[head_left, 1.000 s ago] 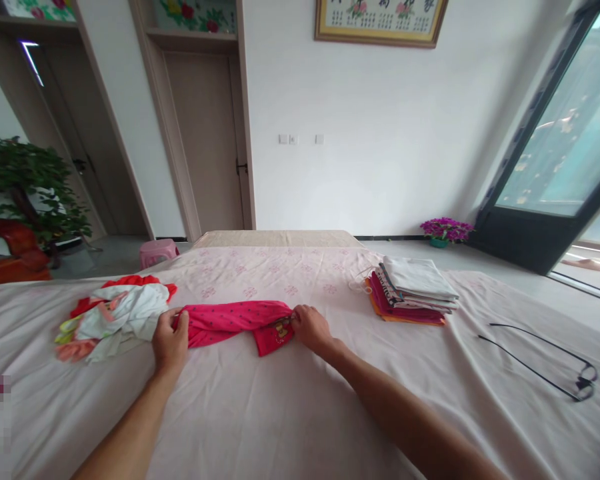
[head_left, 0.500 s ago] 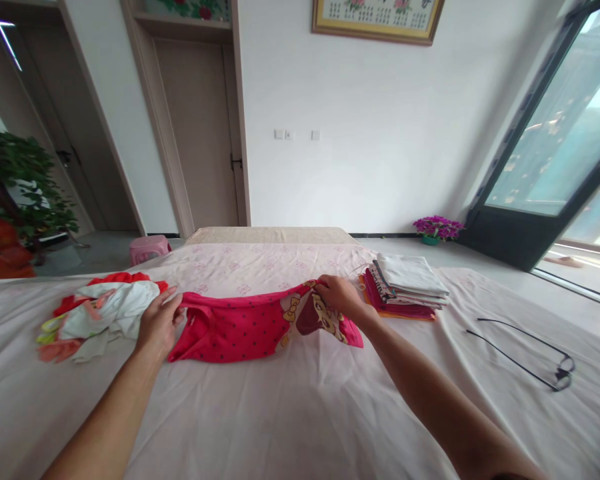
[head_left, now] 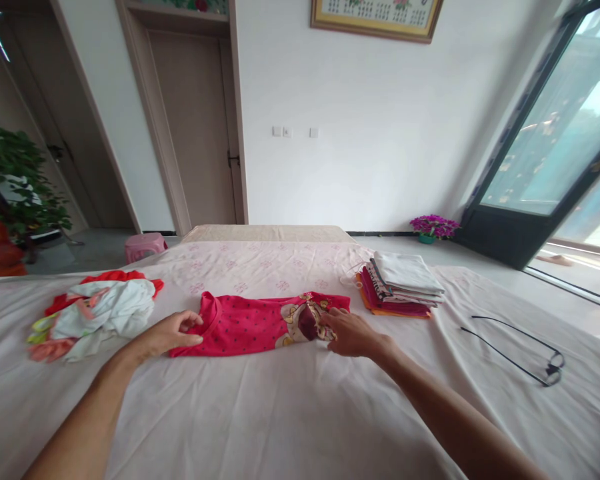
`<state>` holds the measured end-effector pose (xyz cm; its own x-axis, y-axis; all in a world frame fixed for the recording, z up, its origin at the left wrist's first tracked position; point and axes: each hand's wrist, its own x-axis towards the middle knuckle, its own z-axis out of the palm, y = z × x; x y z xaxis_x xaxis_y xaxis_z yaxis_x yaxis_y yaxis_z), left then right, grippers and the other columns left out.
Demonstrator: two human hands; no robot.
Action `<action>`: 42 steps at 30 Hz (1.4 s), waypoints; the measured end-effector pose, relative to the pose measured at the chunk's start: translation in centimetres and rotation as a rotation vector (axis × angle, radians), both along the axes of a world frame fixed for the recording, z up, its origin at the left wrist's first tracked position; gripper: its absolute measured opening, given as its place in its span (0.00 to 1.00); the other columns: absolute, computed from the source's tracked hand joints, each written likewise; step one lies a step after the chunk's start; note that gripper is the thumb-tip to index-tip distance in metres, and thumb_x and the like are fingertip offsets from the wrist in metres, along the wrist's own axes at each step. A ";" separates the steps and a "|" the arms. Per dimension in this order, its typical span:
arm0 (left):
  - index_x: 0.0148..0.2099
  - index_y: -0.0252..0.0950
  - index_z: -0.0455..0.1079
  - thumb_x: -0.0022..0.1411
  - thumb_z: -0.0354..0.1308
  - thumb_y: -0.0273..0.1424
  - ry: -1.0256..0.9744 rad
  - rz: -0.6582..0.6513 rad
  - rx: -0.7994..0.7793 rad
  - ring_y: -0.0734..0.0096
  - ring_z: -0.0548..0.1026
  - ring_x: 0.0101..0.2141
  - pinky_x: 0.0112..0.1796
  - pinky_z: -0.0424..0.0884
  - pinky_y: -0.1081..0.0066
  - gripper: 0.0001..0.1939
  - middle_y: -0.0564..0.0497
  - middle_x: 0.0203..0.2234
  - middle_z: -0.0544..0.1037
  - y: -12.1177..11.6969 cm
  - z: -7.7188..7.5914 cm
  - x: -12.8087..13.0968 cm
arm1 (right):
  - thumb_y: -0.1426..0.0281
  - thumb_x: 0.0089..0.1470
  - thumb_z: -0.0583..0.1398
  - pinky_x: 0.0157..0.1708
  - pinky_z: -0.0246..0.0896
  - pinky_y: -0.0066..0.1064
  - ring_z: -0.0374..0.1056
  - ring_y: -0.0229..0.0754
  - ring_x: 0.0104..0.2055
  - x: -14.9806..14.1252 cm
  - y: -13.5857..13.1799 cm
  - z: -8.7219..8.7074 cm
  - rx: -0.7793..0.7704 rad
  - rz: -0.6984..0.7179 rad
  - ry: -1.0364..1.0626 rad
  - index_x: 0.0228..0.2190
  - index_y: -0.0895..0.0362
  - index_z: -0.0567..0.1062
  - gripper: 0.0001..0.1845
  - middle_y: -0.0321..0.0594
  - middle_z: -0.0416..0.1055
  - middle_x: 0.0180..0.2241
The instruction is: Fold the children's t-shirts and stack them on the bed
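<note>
A red polka-dot garment (head_left: 250, 325) with a cartoon print near its right end lies in a long folded strip on the bed-like covered surface. My left hand (head_left: 167, 333) is at its left end, thumb and fingers apart and curved, the fingertips resting on the cloth. Over the printed part, my right hand (head_left: 355, 333) has its fingers bent and closed on the fabric, which bunches up at the fingertips. The underside of the right hand is partly hidden.
A loose heap of white, red and yellow clothes (head_left: 100, 313) lies at left. At right stand a stack of folded clothes (head_left: 405, 283) and a pair of black glasses (head_left: 550, 370). A pale sheet (head_left: 260, 413) covers the surface. Beyond is a pink stool (head_left: 145, 247).
The red garment has come down from between my raised hands and now lies flat. My left hand has let go of its corner; my right hand has shifted nearer me along the printed end.
</note>
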<state>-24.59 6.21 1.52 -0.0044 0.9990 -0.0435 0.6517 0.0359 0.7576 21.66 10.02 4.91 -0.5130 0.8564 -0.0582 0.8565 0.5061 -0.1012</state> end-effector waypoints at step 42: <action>0.44 0.38 0.76 0.33 0.73 0.38 -0.157 0.087 0.058 0.51 0.77 0.48 0.49 0.71 0.62 0.30 0.41 0.45 0.80 0.3 0.6 -0.2 | 0.67 0.53 0.61 0.47 0.57 0.33 0.66 0.47 0.50 1.3 5.1 -0.1 0.130 0.041 0.160 0.46 0.50 0.78 0.17 0.42 0.74 0.46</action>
<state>-24.80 6.54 2.12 -0.0881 0.9961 0.0074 0.5217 0.0398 0.8522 22.95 15.12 4.85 -0.5416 0.8294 0.1367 0.8130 0.5582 -0.1658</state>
